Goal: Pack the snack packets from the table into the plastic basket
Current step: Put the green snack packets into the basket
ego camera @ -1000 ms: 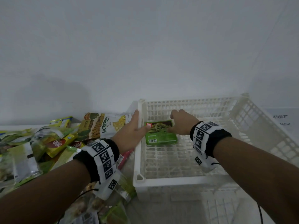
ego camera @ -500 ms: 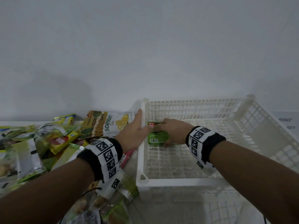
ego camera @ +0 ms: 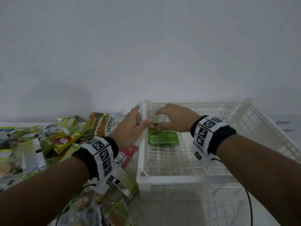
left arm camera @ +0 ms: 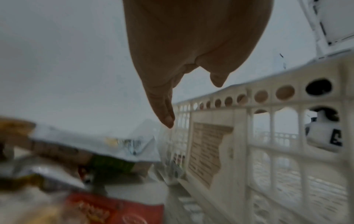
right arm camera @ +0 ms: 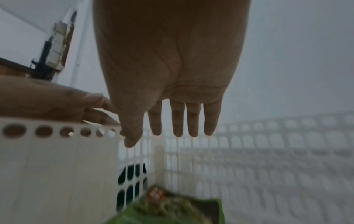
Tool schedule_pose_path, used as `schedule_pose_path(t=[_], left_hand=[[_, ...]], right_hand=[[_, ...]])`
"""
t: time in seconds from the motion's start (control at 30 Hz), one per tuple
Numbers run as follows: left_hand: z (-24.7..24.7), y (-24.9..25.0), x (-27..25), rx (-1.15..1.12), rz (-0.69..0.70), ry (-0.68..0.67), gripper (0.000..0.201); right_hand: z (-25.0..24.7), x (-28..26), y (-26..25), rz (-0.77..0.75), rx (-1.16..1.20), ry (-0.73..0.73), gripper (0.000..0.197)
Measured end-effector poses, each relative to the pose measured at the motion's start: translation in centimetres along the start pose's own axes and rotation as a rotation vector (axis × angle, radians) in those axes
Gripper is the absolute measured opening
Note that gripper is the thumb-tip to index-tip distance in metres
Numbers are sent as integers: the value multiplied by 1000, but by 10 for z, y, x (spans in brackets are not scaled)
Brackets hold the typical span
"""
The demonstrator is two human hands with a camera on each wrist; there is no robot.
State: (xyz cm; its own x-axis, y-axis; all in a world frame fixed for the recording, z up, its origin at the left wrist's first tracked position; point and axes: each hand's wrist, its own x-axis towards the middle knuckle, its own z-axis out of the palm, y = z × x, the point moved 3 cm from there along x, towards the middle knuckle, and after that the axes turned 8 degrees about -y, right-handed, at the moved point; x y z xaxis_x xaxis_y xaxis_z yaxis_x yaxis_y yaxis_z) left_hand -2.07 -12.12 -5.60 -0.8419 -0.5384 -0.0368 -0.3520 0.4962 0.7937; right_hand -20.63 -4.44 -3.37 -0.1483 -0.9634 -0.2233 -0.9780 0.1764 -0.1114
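A white plastic basket (ego camera: 179, 180) stands on the table at the right. One green snack packet (ego camera: 162, 136) lies flat on its floor near the far left corner; the right wrist view shows the green packet (right arm camera: 172, 209) below the hand. My right hand (ego camera: 172, 118) hovers above it with straight fingers (right arm camera: 191, 121), holding nothing. My left hand (ego camera: 132, 126) is open just outside the basket's left wall (left arm camera: 239, 136), thumb over the rim. A jackfruit packet (ego camera: 104, 126) and several other packets lie in a pile at the left.
A red packet (ego camera: 128, 152) lies by the basket's left wall under my left wrist. More packets (ego camera: 114, 201) lie at the near left. A white wall stands close behind the table. A printed paper sheet (ego camera: 285, 128) lies right of the basket.
My right hand has let go of the green packet and lifted off it; the packet now lies flat in the basket. The left hand has stayed by the left wall.
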Motion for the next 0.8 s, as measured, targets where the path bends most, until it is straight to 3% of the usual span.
schedule_pose_path(t=[0.1, 0.17, 0.33, 0.5, 0.8], left_hand=[[-33, 9, -18, 344, 46, 107, 70], [-56, 12, -34, 603, 51, 146, 71], [-96, 9, -90, 919, -221, 83, 83], [-115, -15, -152, 964, -266, 86, 79], [-121, -85, -227, 905, -67, -84, 47]], right_hand=[[-28, -8, -12, 3, -17, 99, 58], [-42, -12, -28, -11, -11, 151, 59], [-65, -20, -91, -82, -81, 160, 61], [-76, -26, -166, -169, -181, 154, 61], [-61, -44, -285, -179, -242, 156, 53]])
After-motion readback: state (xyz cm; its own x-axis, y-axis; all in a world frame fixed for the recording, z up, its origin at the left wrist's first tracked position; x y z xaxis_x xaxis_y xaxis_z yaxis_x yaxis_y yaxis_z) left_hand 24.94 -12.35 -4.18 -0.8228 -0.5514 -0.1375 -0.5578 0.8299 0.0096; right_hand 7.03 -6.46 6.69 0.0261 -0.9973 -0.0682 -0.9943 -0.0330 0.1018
